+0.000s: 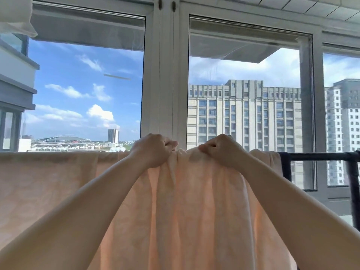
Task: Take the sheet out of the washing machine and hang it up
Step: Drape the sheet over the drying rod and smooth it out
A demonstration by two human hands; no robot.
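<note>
**Bunched at the middle**

My left hand (153,151) and right hand (224,151) each pinch a fold of the peach sheet (185,201), already draped over the dark rail (315,156). Pulling unevenly could drag it off one side.

Single head-mounted wide-angle camera, facing forward at close range: both forearms extend from the lower edge; windows (243,94) fill the background.
</note>
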